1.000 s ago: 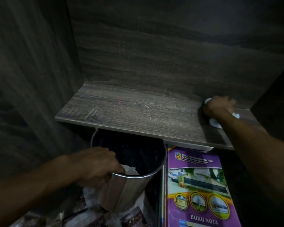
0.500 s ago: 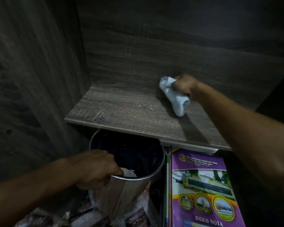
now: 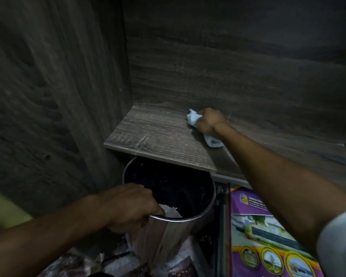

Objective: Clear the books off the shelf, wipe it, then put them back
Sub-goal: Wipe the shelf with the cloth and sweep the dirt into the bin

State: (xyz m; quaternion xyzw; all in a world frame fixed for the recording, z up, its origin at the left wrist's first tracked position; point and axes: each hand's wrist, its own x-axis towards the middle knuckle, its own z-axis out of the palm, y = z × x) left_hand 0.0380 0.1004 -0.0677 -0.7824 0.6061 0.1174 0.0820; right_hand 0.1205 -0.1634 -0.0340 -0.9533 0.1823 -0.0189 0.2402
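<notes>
Low in the frame, the left hand (image 3: 128, 206) curls its fingers (image 3: 149, 200) over the rim of a shiny bin (image 3: 174, 232). A purple book (image 3: 268, 232) waits at the lower right, off the shelf (image 3: 148, 134). Farther up, the right hand (image 3: 209, 121) squeezes a pale cloth (image 3: 193, 118) on the shelf. It's wiping time; I think the left end needs rubbing next.

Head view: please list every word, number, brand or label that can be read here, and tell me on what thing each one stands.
No text can be read for certain.
Purple book, top of the cover: a few lines of small white print beside a crest, too blurred to read.
Printed papers below the bin: too dark and blurred to read.
Metal bin, cloth, shelf: no writing shows.
</notes>
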